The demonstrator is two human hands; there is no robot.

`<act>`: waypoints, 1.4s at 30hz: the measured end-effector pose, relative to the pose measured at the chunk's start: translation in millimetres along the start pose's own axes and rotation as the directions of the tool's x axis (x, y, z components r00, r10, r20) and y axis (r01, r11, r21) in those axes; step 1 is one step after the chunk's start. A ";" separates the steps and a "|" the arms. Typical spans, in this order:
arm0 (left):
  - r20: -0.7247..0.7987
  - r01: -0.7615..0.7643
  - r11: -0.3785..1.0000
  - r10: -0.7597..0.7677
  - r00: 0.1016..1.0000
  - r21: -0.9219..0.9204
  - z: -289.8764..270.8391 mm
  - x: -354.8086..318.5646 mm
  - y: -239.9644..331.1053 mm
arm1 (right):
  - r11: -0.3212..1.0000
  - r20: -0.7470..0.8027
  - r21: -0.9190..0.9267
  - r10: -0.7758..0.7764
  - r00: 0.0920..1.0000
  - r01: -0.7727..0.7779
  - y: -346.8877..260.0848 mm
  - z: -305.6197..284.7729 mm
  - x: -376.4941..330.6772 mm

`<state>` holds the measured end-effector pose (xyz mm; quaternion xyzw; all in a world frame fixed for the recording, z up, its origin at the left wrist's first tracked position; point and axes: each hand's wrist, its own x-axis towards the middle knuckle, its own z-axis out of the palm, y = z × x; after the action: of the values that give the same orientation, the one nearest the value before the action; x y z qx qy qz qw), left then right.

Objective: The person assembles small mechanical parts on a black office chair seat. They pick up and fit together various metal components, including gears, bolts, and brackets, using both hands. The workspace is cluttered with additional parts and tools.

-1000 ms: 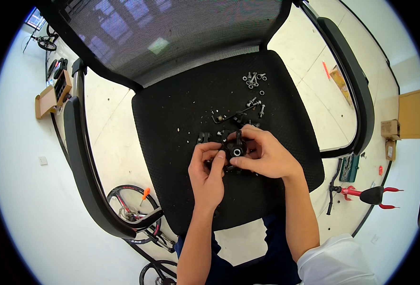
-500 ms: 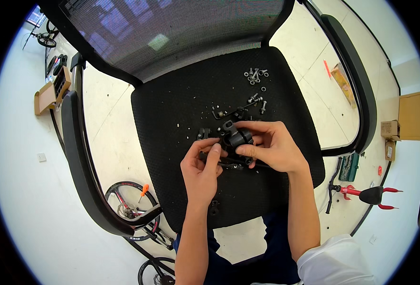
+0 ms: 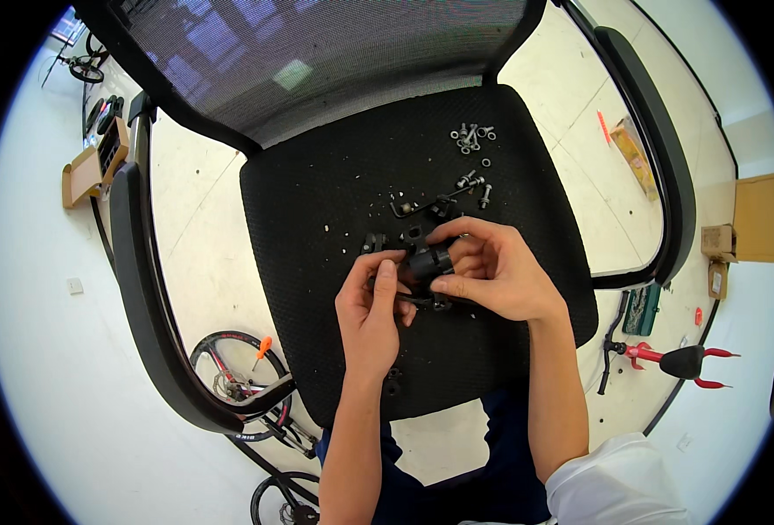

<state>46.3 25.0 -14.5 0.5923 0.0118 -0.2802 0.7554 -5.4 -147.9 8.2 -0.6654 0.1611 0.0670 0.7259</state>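
Note:
Between my hands, just above the chair seat, is a black clamp-like part [image 3: 425, 263] with a round barrel and a lug with a hole on top. My right hand [image 3: 502, 273] pinches its right side between thumb and fingers. On the other side my left hand [image 3: 369, 306] is closed, thumb against forefinger, at the part's left end; its grip is partly hidden. Beyond my left fingertips lies another small black part [image 3: 374, 242]. A hex key [image 3: 413, 210] and a black piece [image 3: 442, 207] rest farther back on the seat.
The mesh-backed chair's black seat [image 3: 317, 192] carries silver bolts and washers [image 3: 472, 138], more bolts [image 3: 472, 180] and white crumbs. Armrests [image 3: 164, 332] flank it. On the floor are a bicycle wheel [image 3: 229, 385], an orange-handled screwdriver [image 3: 264, 346], a red-and-black balance bike [image 3: 667, 357] and a green case [image 3: 641, 309].
The clamp-like part has turned and shifted slightly left, toward my left hand. My right fingers have moved along it, and the left fingertips have come closer underneath.

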 end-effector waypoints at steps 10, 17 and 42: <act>0.010 -0.006 1.000 0.005 1.000 0.028 1.9 -4.3 4.7 | 1.000 0.025 -0.024 0.011 1.000 -0.010 -1.5 -3.7 -4.2; 0.012 -0.025 0.998 0.025 1.000 0.051 0.0 -5.3 0.7 | 1.000 0.038 0.008 0.021 0.999 -0.022 2.1 -2.3 -3.8; 0.023 0.316 0.882 -0.330 0.944 -0.349 -3.5 -0.9 9.1 | 0.990 -0.014 0.085 -0.112 0.994 0.112 9.2 45.0 -1.2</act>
<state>50.7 29.8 -7.2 0.4441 0.1737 -0.3844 0.7904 -2.8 -102.4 2.7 -0.6420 0.1296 0.0161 0.7555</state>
